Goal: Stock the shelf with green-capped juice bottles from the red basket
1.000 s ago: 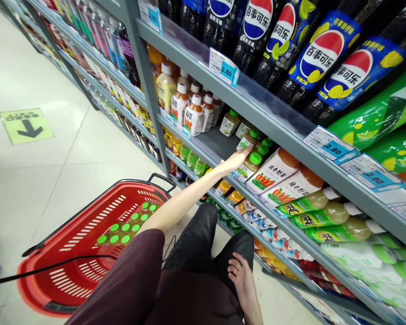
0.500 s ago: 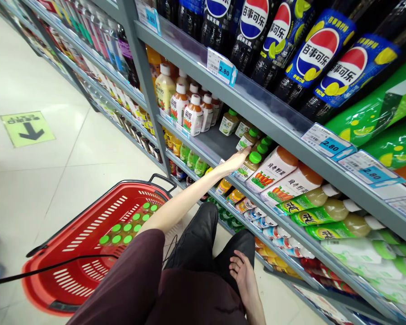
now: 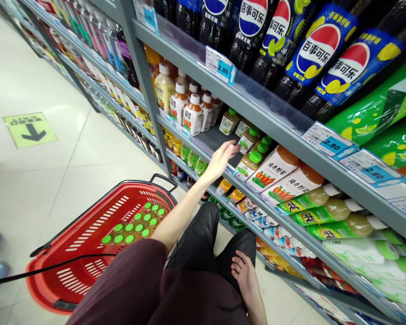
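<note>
My left hand [image 3: 222, 159] reaches out over the front edge of a grey shelf [image 3: 206, 141], fingers spread and holding nothing. Its fingertips are just short of a group of small green-capped bottles [image 3: 252, 155] standing on that shelf. My right hand [image 3: 245, 276] rests on my thigh over dark trousers, fingers loosely stretched. A red shopping basket [image 3: 84, 243] sits on the floor to my left with several green-capped bottles [image 3: 135, 225] packed in it.
Tall cola bottles [image 3: 284, 36] fill the shelf above, with blue price tags [image 3: 219, 65] on its edge. White-capped juice bottles [image 3: 186, 110] stand left of my hand. Bottles lie on their sides at right. A floor arrow sticker [image 3: 29, 130] marks the pale tiles.
My left hand has drawn back from the green-capped bottles on the shelf and lifted slightly, its fingers now spread in the air. The right hand has stayed on my thigh.
</note>
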{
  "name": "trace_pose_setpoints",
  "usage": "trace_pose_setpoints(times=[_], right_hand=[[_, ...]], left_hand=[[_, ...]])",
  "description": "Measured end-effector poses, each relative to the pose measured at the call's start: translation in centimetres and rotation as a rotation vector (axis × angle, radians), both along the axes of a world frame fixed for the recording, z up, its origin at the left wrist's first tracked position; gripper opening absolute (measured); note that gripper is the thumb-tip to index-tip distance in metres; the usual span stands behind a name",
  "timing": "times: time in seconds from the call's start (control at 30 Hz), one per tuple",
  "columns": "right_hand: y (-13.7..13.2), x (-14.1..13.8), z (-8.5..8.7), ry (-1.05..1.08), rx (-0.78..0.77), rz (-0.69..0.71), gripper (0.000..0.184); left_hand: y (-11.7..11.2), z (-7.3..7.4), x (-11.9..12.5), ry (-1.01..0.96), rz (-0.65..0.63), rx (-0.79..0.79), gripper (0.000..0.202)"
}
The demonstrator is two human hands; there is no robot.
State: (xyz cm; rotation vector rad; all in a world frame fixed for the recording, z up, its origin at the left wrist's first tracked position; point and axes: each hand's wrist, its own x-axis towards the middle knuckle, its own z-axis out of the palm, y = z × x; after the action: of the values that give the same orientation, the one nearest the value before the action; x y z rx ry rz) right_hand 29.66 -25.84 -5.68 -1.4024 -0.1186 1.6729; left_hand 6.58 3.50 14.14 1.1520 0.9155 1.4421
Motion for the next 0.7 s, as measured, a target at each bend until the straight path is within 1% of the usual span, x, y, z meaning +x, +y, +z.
trace_pose_setpoints(times=[0.03,0.07,0.1,0.13,0.2,0.27,0.33,0.37,0.4,0.43,0.47,0.5,0.53,0.57,0.6,0.63,0.67,0.7], right_hand=[[0.0,0.0,-0.1,0.003,-0.003,-0.004,0.047],[0.0,0.1,-0.3,0.007,-0.005,-0.007,0.047],[0.0,0.1,-0.4,0.01,-0.007,-0.011,0.047],[0.1,0.1,-0.5,0.012,-0.011,-0.015,0.047],[0.2,0.2,-0.8,0.013,-0.02,-0.016,0.046],[0.3,0.3,-0.9,0.011,-0.033,-0.014,0.046],[0.4,0.5,-1.0,0.008,-0.042,-0.011,0.046],[0.5,0.6,-1.0,0.01,-0.047,-0.007,0.047],[0.6,0.7,-1.1,0.012,-0.051,-0.001,0.047],[0.7,0.8,-1.1,0.015,-0.056,0.006,0.047],[0.8,0.8,-1.2,0.017,-0.06,0.011,0.047],[0.9,0.8,-1.2,0.019,-0.064,0.016,0.047],[1.1,0.8,-1.3,0.02,-0.069,0.022,0.048],[1.2,0.7,-1.4,0.022,-0.07,0.03,0.048],[1.3,0.5,-1.4,0.026,-0.07,0.041,0.048],[1.4,0.4,-1.5,0.032,-0.067,0.056,0.047],[1.4,0.3,-1.5,0.039,-0.06,0.072,0.047],[1.4,0.2,-1.6,0.043,-0.052,0.086,0.047]], left_hand=[[-1.0,-0.7,-0.7,-0.067,0.071,0.046,0.05],[-2.2,-1.6,-1.3,-0.127,0.16,0.07,0.045],[-3.4,-2.9,-1.9,-0.167,0.27,0.063,0.038],[-4.8,-4.5,-2.4,-0.186,0.384,0.037,0.033],[-7.9,-8.4,-3.3,-0.181,0.529,-0.068,0.027],[-11.6,-12.7,-3.8,-0.141,0.561,-0.227,0.024],[-16.0,-16.7,-4.0,-0.075,0.54,-0.403,0.023],[-18.2,-18.4,-4.0,-0.043,0.496,-0.465,0.022],[-20.2,-19.8,-4.0,-0.019,0.469,-0.512,0.022],[-22.0,-20.7,-4.0,0.009,0.457,-0.549,0.023],[-23.3,-21.3,-4.0,0.037,0.458,-0.571,0.023],[-24.1,-21.3,-4.1,0.072,0.469,-0.574,0.024],[-24.3,-20.9,-4.3,0.118,0.486,-0.559,0.024],[-23.9,-19.9,-4.5,0.169,0.506,-0.522,0.024],[-22.9,-18.5,-4.7,0.231,0.517,-0.463,0.025],[-21.3,-16.6,-4.9,0.29,0.529,-0.385,0.025],[-19.3,-14.4,-5.1,0.333,0.522,-0.285,0.025],[-16.8,-11.8,-5.2,0.374,0.49,-0.153,0.027]])
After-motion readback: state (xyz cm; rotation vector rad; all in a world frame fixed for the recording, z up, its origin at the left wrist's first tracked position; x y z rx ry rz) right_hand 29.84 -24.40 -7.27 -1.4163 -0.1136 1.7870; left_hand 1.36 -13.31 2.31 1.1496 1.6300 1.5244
